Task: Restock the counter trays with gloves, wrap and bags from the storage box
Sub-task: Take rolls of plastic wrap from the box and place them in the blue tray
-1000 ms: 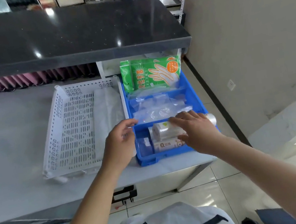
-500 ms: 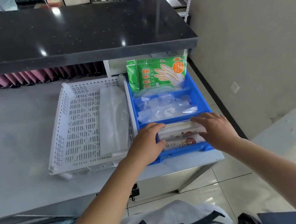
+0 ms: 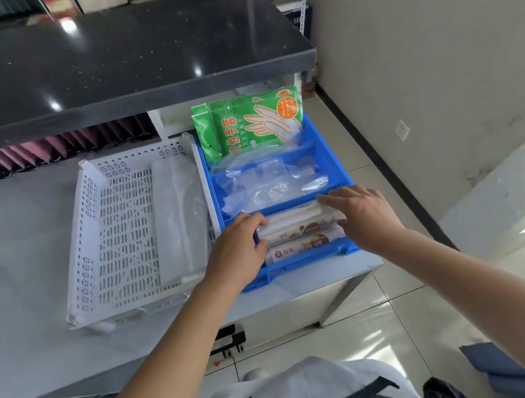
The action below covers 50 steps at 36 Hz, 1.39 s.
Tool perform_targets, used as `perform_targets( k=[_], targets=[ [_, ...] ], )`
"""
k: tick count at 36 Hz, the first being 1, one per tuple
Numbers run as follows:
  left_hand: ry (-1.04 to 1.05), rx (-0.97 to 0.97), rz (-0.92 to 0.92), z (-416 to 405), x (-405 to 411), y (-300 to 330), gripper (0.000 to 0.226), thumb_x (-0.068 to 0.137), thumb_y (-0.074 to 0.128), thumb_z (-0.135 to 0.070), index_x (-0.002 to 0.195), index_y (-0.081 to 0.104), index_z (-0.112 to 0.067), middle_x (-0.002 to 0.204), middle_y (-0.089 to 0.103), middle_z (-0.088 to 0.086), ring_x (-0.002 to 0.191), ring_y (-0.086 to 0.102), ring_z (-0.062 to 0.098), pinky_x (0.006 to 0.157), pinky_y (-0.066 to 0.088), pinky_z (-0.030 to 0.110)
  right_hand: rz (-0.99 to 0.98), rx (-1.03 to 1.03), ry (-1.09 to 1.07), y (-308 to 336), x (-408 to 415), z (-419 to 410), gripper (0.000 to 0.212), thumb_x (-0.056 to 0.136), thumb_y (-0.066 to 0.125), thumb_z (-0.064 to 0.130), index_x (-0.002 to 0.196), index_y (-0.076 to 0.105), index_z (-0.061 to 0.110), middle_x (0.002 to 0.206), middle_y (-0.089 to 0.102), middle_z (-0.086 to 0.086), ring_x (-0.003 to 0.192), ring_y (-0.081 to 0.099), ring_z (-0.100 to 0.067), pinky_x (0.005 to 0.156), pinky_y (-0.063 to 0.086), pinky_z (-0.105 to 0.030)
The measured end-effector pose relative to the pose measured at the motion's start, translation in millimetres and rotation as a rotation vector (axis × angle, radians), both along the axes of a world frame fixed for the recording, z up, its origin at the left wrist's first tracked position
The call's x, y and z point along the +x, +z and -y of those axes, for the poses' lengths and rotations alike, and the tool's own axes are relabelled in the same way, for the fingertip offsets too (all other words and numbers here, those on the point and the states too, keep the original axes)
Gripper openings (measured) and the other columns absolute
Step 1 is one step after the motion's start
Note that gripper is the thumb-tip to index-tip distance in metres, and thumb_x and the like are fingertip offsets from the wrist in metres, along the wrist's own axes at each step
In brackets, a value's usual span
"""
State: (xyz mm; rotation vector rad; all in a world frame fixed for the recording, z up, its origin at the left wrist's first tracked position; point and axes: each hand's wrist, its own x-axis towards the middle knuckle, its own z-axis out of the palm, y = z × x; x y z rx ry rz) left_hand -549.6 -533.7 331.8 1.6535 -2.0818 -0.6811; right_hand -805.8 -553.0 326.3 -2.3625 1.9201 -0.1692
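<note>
Left hand (image 3: 238,253) and right hand (image 3: 364,216) are gripping both ends of one white printed wrap roll (image 3: 296,226) at the blue divided tray's (image 3: 333,161) near edge; a second roll (image 3: 302,247) is lying alongside, ends hidden.

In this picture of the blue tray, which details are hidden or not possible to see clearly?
- Head view: the ends of the upper wrap roll are covered by the left hand and the right hand.
- Head view: the small print on the lower wrap roll is too small to read.
- Head view: the clear bags blur together, so no count.
- Head view: the black shelf hides the space behind the glove packs.
</note>
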Motion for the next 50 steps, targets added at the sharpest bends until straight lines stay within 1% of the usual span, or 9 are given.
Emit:
perform_targets(
  k=[6,10,20,24,28,32,42,46,50],
  targets=[
    [0.042,-0.035,0.026,-3.7,-7.3,-1.6,0.028,0.09,0.065,-0.013,0.116,0.059,-0.023,0.12,0.056,-0.008,0.095,0.058,0.015,0.077,0.043,0.025,0.057,-0.031,-0.002,-6.2,1.6,-6.7,0.063,0.088,0.066,0.015,0.145,0.045,0.029,0.142,0.052,0.002,0.134,0.041,-0.023,0.106,0.034,-0.04],
    [0.058,-0.028,0.024,-7.4,-8.9,-1.4,0.028,0.09,0.065,-0.014,0.117,0.059,-0.022,0.12,0.058,-0.008,0.1,0.059,0.016,0.079,0.041,0.024,0.021,-0.019,0.005,-3.2,-1.1,-4.5,0.063,0.089,0.063,0.016,0.146,0.042,0.034,0.143,0.05,0.007,0.135,0.04,-0.02,0.107,0.031,-0.039],
    [0.105,0.034,0.067,-18.4,-14.6,4.1,0.038,0.095,0.057,-0.018,0.133,0.055,-0.025,0.135,0.057,-0.006,0.118,0.054,0.017,0.091,0.044,0.026,0.04,0.102,0.099,3.7,-13.2,2.6,0.062,0.092,0.056,0.017,0.147,0.036,0.036,0.148,0.046,0.01,0.138,0.036,-0.018,0.108,0.032,-0.046],
    [0.128,0.046,0.117,-22.7,-18.4,6.0,0.041,0.097,0.055,-0.019,0.138,0.052,-0.025,0.141,0.053,-0.004,0.13,0.045,0.018,0.098,0.036,0.024,0.13,0.111,0.118,-1.5,-17.1,-2.1,0.064,0.09,0.055,0.014,0.149,0.034,0.033,0.155,0.036,0.009,0.144,0.025,-0.017,0.112,0.026,-0.049],
    [0.139,0.055,0.143,-30.0,-20.1,10.1,0.05,0.099,0.053,-0.023,0.147,0.042,-0.027,0.158,0.031,-0.005,0.146,0.021,0.012,0.11,0.015,0.02,0.255,0.087,0.121,-3.2,-21.3,-11.0,0.056,0.097,0.051,0.027,0.15,0.035,0.029,0.158,0.033,0.004,0.147,0.02,-0.019,0.114,0.023,-0.051],
    [0.175,0.054,0.08,-47.9,-21.2,16.4,0.06,0.097,0.056,-0.03,0.152,0.032,-0.029,0.161,0.024,-0.004,0.148,0.015,0.012,0.119,0.014,0.028,0.387,0.059,0.072,1.1,-17.4,-29.6,0.057,0.095,0.056,0.038,0.149,0.039,0.029,0.158,0.033,-0.001,0.149,0.021,-0.025,0.115,0.021,-0.052],
    [0.252,0.031,0.021,-145.9,22.8,-4.0,0.073,0.09,0.064,-0.045,0.153,0.029,-0.031,0.163,0.02,-0.002,0.15,0.014,0.018,0.122,0.015,0.04,0.513,0.053,0.046,12.5,48.9,-122.3,0.055,0.092,0.058,0.046,0.144,0.045,0.032,0.156,0.037,0.005,0.148,0.023,-0.02,0.117,0.021,-0.049],
    [0.303,0.168,0.012,-194.9,64.0,-17.9,0.079,0.089,0.059,-0.055,0.154,0.019,-0.036,0.165,0.008,-0.006,0.152,0.004,0.018,0.122,0.011,0.041,0.554,0.181,0.034,6.1,101.2,-177.4,0.057,0.093,0.055,0.052,0.146,0.044,0.033,0.157,0.037,0.003,0.148,0.023,-0.02,0.119,0.019,-0.046],
    [0.402,0.239,-0.035,-245.0,121.3,-28.0,0.081,0.088,0.054,-0.062,0.154,0.011,-0.042,0.165,0.003,-0.01,0.151,0.0,0.016,0.122,0.008,0.042,0.494,0.334,0.149,-10.7,162.6,-228.5,0.062,0.092,0.045,0.062,0.149,0.035,0.039,0.16,0.028,0.007,0.15,0.016,-0.017,0.121,0.015,-0.046]
  ],
)
